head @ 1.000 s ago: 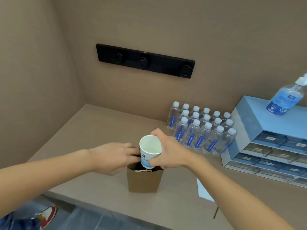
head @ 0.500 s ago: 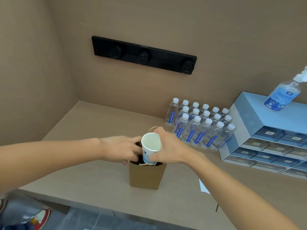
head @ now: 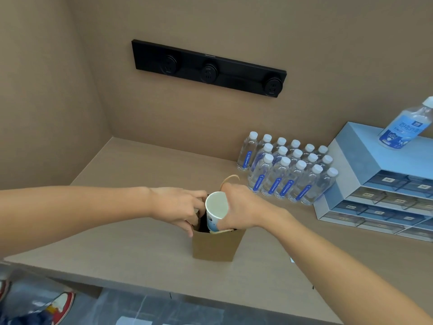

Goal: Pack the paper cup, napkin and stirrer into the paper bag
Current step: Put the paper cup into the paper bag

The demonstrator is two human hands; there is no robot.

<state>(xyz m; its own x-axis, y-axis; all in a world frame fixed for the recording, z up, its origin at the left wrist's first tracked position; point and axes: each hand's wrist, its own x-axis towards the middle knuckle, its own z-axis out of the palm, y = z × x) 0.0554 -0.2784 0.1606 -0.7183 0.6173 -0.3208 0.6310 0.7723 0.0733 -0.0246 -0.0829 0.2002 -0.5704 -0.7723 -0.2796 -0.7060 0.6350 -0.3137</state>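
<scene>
A tan counter (head: 145,174) is seen set into a corner of tan walls, filling the middle of the view. At 3 o'clock a pale blue drawer unit (head: 365,165) stands on it, with a spray bottle (head: 406,126) on top at 2 o'clock. A black socket strip (head: 208,68) is fixed to the back wall at 12 o'clock. Just left of the drawers, a block of water bottles (head: 285,171) is lined up in rows.

Near the centre, slightly toward 6 o'clock, a brown bag (head: 214,246) stands upright and open on the counter; one handle (head: 230,178) arches up behind the right hand. The cup (head: 216,208) is held tilted, mouth toward the camera, its base already lowered into the bag's opening. The right hand (head: 243,207) is wrapped around the cup's side, fingers curled against it. The left hand (head: 181,207) is placed at the bag's left rim, fingers bent and pinching the edge. A shoe (head: 62,306) is visible at 7 o'clock.
</scene>
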